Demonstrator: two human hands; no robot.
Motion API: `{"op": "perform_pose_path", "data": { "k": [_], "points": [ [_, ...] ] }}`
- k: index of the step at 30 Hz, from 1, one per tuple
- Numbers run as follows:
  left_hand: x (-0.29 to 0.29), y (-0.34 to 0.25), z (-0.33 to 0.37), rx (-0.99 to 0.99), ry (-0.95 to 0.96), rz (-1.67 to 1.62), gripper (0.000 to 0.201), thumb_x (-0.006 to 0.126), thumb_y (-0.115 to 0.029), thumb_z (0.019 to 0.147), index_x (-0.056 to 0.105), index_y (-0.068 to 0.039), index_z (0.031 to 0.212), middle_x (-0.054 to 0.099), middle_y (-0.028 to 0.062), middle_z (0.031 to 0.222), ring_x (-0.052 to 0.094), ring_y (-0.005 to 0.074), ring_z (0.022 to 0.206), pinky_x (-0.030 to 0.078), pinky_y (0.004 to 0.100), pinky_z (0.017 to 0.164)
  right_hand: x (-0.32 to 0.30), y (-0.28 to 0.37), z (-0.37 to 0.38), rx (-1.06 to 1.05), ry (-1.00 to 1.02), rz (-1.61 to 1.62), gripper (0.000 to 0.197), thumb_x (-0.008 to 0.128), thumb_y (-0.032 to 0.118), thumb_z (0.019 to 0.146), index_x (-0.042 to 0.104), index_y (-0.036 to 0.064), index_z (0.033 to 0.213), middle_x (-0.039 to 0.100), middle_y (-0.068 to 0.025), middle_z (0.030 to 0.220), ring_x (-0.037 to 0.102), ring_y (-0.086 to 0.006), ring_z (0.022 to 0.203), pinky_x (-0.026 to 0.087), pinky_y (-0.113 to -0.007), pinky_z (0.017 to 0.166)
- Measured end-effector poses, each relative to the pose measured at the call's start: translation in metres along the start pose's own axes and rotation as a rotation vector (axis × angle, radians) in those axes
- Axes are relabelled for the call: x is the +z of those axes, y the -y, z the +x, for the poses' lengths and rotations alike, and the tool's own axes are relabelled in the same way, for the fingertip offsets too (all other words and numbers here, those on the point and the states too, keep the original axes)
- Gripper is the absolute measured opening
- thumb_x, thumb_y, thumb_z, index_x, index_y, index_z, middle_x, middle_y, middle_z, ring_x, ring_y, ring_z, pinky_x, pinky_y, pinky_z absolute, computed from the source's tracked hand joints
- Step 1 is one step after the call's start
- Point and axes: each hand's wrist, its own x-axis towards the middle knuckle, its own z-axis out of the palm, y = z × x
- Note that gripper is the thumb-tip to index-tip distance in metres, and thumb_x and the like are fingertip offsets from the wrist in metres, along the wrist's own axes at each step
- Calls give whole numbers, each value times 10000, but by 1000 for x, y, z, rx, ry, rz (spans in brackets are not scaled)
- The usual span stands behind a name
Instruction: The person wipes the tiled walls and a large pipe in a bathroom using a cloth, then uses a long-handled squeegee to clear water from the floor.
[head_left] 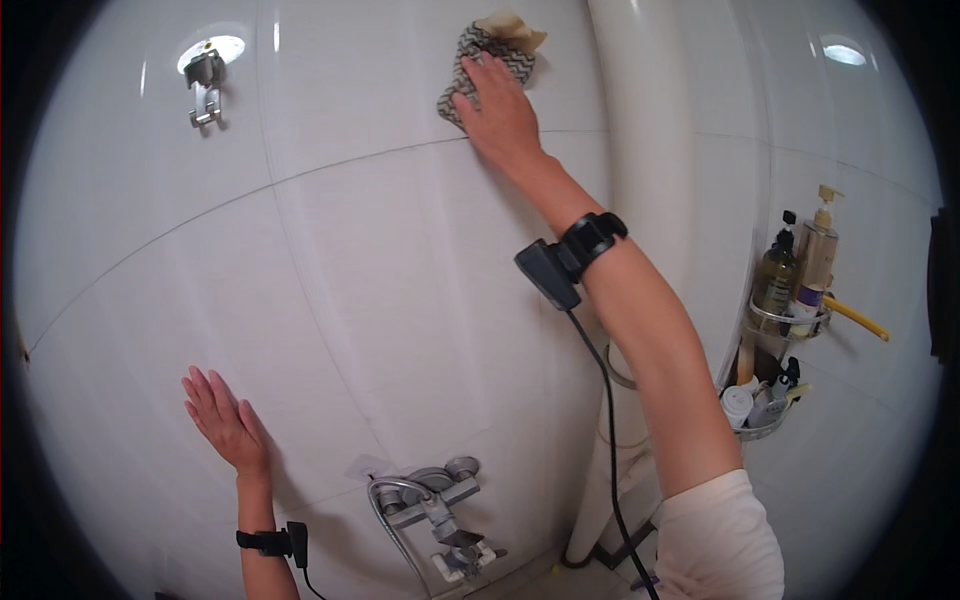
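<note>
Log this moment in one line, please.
right hand: on zigzag-patterned cloth against tiled wall | left hand: nothing held, wall contact unclear

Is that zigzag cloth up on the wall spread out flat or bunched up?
Bunched up. Under the right hand, the cloth has a crumpled, uneven outline, with beige material sticking out at its top.

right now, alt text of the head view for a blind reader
A right hand spreads over a zigzag cloth against a white tiled wall. The left hand is open at lower left; a shower mixer sits low at centre, and bottles stand on shelves at right.
</note>
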Motion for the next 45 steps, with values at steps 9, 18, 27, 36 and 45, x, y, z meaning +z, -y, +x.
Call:
{"op": "perform_pose_path", "data": {
  "k": [9,18,27,36,45],
  "points": [
    [-4,10,-3,28,-26,48,465,364,-187,947,347,-65,1396,275,132,1477,209,308,1381,134,453,1107,-61,56,-144,-31,346,270,342,546,-9,777,567,11,1118,511,-164,1259,462,-337,1186,388,-415,986],
    [-5,10,-3,18,-43,2,470,386,-164,937,349,-70,1396,278,116,1479,211,302,1382,137,458,1105,-236,18,-154,-7,98,-322,456,480,-68,780,518,-10,1230,432,-214,1346,395,-371,1266,295,-473,1056],
    [-6,13,-4,5,-20,9,465,385,-197,950,348,-86,1400,276,101,1482,207,287,1385,135,460,1107,-203,-10,-201,193,269,-308,580,573,222,846,379,85,1375,276,-194,1446,280,-407,1300,239,-483,1056],
    [1,9,-3,48,-54,19,451,369,-175,954,356,-93,1396,288,93,1478,227,285,1379,150,457,1106,-174,-91,13,-62,67,-226,591,551,319,849,362,196,1395,223,-166,1479,192,-406,1346,209,-470,1083],
    [-5,15,-3,32,-94,5,437,354,-209,973,355,-122,1401,302,65,1475,241,264,1375,162,459,1104,-230,-21,-243,-270,746,-348,381,653,278,737,610,157,1096,570,-66,1138,472,-257,1172,205,-618,1037]
  ]
}}
